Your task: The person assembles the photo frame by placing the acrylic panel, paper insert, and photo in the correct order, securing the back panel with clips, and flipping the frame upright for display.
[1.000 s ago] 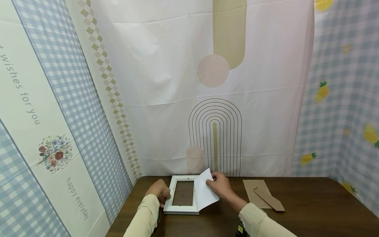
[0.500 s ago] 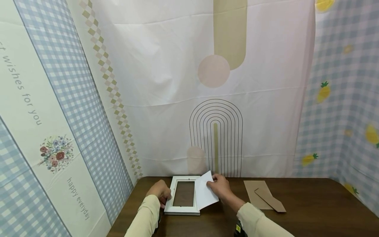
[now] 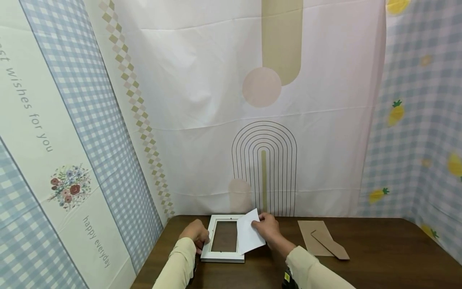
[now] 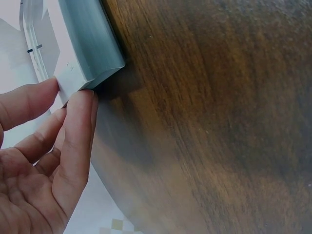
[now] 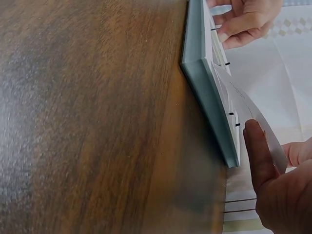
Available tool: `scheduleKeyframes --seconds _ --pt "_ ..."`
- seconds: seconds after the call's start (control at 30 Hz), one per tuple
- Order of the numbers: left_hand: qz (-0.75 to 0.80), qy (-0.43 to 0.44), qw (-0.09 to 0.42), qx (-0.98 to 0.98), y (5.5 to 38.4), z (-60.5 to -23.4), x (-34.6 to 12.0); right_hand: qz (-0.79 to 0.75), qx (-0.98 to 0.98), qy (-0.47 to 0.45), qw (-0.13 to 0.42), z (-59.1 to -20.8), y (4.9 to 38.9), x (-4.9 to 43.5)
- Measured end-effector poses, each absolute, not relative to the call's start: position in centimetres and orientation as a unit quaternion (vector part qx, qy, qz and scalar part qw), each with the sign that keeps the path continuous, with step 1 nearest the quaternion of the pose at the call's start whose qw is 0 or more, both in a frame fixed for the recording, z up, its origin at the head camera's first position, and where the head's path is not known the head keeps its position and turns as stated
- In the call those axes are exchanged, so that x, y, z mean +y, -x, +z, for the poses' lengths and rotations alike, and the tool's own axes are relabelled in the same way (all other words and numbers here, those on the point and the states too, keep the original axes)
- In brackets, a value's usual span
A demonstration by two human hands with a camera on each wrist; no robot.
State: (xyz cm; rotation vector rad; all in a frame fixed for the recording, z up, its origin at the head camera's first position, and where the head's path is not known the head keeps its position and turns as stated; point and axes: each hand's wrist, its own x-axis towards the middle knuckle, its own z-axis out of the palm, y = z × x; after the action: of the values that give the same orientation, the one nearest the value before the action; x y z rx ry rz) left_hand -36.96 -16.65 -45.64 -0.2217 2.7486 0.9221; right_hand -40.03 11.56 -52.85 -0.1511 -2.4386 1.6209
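Observation:
A white picture frame (image 3: 223, 258) lies on the brown table with its opening facing up and small dark tabs around the inner edge. My left hand (image 3: 195, 233) pinches the frame's left side between thumb and fingers, as the frame edge (image 4: 87, 41) in the left wrist view shows. From the right side, my right hand (image 3: 268, 227) pinches a white sheet of paper (image 3: 249, 233). This sheet slants over the frame's right side, and in the right wrist view it is bent, its lower end at the frame (image 5: 196, 39).
Right of my right hand, a brown backing board (image 3: 312, 232) lies on the wooden table (image 3: 379, 257). A brown stand leg (image 3: 330, 244) rests across it. Behind the table hangs a patterned cloth (image 3: 325, 160), with checked cloth at both sides.
My right hand has lowered the paper slightly and brought it a little left over the frame. The left hand keeps its hold on the frame.

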Motion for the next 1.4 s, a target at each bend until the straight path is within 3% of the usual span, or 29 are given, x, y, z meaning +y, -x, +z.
scheduleKeyframes --seconds 0.13,0.37,1.03,1.4 --pt "0.319 0.074 0.117 0.938 37.0 -45.7 -16.6 0.546 -0.829 0.059 0.102 -57.1 44.0 12.3" --pt "0.314 0.072 0.119 0.939 37.1 -45.9 -16.6 0.561 -0.821 0.054 0.092 -59.2 45.7 12.7" --pt "0.319 0.073 0.115 0.938 37.2 -45.8 -16.6 0.541 -0.833 0.059 0.099 -57.0 43.2 11.6" --pt "0.328 0.069 0.12 0.934 37.2 -45.9 -16.9 0.557 -0.825 0.046 0.085 -51.0 36.8 10.3"
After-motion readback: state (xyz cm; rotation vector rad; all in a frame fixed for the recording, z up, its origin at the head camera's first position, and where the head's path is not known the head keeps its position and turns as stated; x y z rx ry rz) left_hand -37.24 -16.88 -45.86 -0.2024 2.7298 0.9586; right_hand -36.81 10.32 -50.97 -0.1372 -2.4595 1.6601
